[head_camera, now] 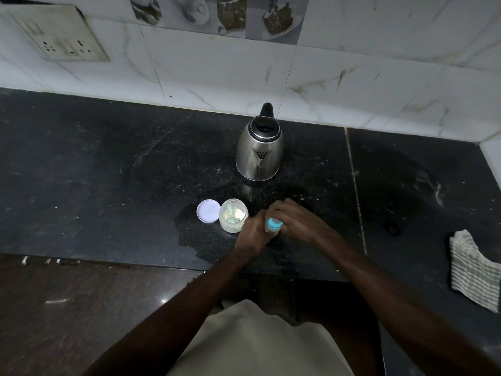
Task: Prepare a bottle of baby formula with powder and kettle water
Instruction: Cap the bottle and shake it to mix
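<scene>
From the head view, we found both hands meeting over the baby bottle (273, 225), which stood on the dark tabletop (108, 172) just right of the powder jar (233, 216) and in front of the kettle (259, 149). The left hand (253, 233) was wrapped round the bottle's body. The right hand (294, 218) had its fingers curled over the blue top, which sat on the bottle's neck. We judged this to be a twisting grip, but we could not tell whether the top was being taken off or tightened.

The hands hid the bottle's body, so we could not see whether it held powder or water. The jar stood open with a pale scoop (230, 213) resting inside it, and its white lid (208, 210) lay flat, touching or nearly touching the jar's left side. The kettle stood apart from both hands with its lid down and its spout facing us. A wet-looking patch spread over the tabletop around the jar and bottle.

We took the task to be either near its start or near its end. If the top was coming off, scooping and pouring were left. If it was going on, only shaking and recapping the jar remained. A striped cloth (473, 270) hung over the tabletop's edge, well to the right.
</scene>
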The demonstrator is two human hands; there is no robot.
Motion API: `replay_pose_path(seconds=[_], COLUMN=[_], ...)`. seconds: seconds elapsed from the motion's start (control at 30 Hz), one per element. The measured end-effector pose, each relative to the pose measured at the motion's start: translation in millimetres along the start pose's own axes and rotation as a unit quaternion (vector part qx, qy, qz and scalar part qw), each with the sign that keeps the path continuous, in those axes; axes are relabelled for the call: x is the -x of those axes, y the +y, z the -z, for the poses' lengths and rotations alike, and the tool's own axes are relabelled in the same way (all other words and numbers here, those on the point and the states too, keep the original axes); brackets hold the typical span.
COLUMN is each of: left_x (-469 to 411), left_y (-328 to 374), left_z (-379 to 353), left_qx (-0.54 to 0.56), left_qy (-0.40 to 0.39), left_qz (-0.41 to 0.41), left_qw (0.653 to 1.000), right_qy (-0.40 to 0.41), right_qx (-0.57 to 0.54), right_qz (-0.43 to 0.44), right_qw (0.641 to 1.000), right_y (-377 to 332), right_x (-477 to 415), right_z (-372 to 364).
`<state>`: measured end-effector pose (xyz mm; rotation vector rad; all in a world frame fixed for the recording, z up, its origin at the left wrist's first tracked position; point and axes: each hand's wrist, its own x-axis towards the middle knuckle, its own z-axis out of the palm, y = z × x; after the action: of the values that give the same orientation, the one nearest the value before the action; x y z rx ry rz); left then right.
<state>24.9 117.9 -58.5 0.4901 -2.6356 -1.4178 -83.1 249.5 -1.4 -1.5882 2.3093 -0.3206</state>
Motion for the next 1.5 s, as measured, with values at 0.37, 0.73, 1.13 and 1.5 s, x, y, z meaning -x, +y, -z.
replay_pose_path(seconds=[0.37, 0.73, 1.13, 1.5], left_x=[2, 2, 2, 1], left_y=[1, 1, 1, 1], left_z=[1, 0, 0, 1], left_qx=[0.028, 0.016, 0.007, 0.004], left_qy=[-0.015, -0.006, -0.001, -0.012], left_qz=[0.039, 0.044, 0.029, 0.021], left_qw=[0.999, 0.999, 1.000, 1.000], right_qy=[-0.049, -0.061, -0.063, -0.079], right_qx=[-0.028, -0.004, 0.015, 0.088], right_qz=[-0.124, -0.147, -0.106, -0.110], right_qw=[0.991, 0.987, 0.992, 0.987], right_y=[-6, -14, -14, -14], right_x=[-5, -11, -5, -9], right_z=[6, 7, 7, 1])
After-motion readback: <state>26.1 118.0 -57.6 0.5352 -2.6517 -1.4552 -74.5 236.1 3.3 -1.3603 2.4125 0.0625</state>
